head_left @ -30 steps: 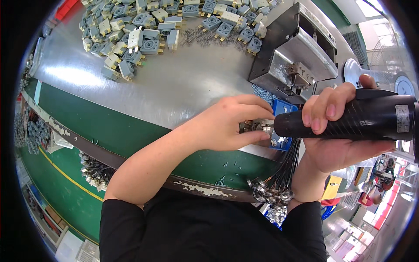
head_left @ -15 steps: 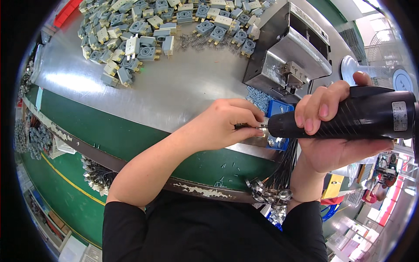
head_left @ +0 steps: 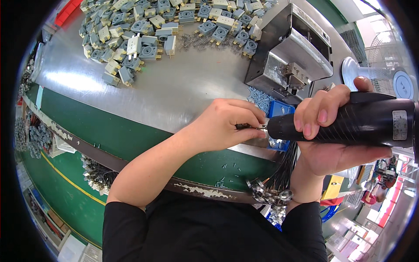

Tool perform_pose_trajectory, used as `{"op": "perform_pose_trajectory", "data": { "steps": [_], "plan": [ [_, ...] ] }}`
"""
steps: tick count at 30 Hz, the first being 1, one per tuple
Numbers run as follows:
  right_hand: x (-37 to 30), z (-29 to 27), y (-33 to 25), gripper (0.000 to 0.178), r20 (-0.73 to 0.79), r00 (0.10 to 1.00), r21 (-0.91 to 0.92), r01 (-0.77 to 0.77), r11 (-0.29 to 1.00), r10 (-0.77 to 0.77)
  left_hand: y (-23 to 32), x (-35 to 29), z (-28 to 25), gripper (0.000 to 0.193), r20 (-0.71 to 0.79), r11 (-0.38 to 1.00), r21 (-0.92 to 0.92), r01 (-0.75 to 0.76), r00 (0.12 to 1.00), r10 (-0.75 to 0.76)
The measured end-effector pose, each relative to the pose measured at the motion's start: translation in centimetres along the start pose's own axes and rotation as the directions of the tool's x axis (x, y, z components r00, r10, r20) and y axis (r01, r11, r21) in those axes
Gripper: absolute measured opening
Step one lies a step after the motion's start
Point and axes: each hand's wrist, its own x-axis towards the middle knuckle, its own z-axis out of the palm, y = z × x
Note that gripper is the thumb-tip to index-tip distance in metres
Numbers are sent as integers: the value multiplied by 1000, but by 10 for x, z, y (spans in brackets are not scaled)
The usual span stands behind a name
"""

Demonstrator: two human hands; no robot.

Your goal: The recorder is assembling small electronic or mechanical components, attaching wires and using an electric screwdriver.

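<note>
The black, tapering driver (head_left: pixel 358 122) is diagonally grooved, with a pale label (head_left: pixel 400 125).

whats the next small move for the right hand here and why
I'd probably ease the black power tool gently toward the left hand, in line: the right hand grips the tool, which points at the small part pinched between the left thumb and fingers. Whether the two have fully engaged is too small to tell.
</note>
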Motion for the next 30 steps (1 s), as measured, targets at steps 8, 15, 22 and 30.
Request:
{"op": "perform_pose_trajectory", "data": {
  "steps": [8, 15, 22, 30],
  "plan": [
    [-7, 3, 11, 115, -64, 995, 4, -77, 997, 77, 6, 3, -1, 32, 149, 974, 165, 153, 973, -178],
    [-8, 0, 16, 116, -7, 999, -32, -41, 999, 40, 4, 4, -2, 29, 177, 970, 187, 155, 966, -188],
    [-14, 7, 10, 119, -59, 997, -113, -55, 992, 48, 3, 4, 0, 30, 159, 973, 175, 150, 971, -178],
    [-18, 4, 20, 111, 92, 996, -129, 13, 992, -1, -2, 2, 1, 30, 142, 978, 163, 127, 978, -151]
  ]
}}
